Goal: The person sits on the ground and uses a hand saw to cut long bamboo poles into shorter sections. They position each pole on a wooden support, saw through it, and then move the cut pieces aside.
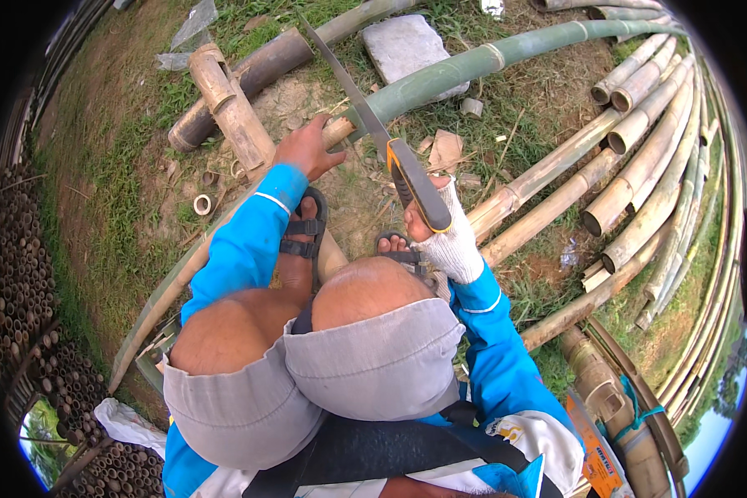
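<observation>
The right hand (441, 228), in a white knit glove, is closed around the orange-and-black handle of a hand saw (390, 141), whose long blade lies across the green bamboo pole (473, 66) near its cut end. The left hand (307, 149), bare, is pressed down on the pale cut end of that same pole, fingers spread over it rather than wrapped round, just beside the blade. The pole runs away to the upper right over grass and a flat grey stone (407, 46). One sandalled foot (303, 236) rests on a second pole lying slantwise below. The risk, as I judge it, lies in the bare hand's nearness to the teeth: if the pole rolls on the uneven ground or the blade jumps from its groove, it could strike those fingers. A stack of dry bamboo (647, 141) lies to the right.
</observation>
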Tool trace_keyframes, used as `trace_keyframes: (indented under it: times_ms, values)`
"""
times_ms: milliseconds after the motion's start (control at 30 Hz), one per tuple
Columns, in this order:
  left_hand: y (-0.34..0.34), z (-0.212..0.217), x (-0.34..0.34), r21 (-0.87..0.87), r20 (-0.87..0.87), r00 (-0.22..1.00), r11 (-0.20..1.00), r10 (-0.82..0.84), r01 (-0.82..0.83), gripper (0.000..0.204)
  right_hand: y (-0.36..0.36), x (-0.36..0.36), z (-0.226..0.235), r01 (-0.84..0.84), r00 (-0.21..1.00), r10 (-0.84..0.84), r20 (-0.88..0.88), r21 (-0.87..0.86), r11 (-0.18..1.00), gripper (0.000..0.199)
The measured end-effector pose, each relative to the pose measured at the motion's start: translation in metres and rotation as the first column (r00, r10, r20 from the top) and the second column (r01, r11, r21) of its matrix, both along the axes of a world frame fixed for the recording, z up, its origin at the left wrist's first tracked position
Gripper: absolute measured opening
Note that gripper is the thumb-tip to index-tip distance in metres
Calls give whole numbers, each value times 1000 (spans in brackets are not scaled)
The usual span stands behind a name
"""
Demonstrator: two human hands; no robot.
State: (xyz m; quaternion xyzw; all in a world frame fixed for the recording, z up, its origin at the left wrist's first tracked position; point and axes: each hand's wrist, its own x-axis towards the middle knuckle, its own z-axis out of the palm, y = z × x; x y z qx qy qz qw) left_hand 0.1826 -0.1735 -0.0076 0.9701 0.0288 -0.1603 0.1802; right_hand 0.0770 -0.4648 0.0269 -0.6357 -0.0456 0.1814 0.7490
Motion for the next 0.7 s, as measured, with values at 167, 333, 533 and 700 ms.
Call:
trace_keyframes:
  times_ms: [167,333,533,700]
  values:
    - [3,-2,-6,-7,-3,1000,1000,18,-18,91,-52,-21,18,-214,976,217,4,-143,966,44]
    - [2,2,-5,-31,-32,999,999,6,-7,90,-72,-51,21,-126,990,105,-90,-283,951,46]
    - [7,-8,-10,-50,29,1000,999,6,-5,82,-63,-60,18,-40,999,49,13,-386,922,59]
    - [7,-2,-13,-35,30,999,999,14,-12,74,-105,-89,41,-115,956,237,175,-519,847,54]
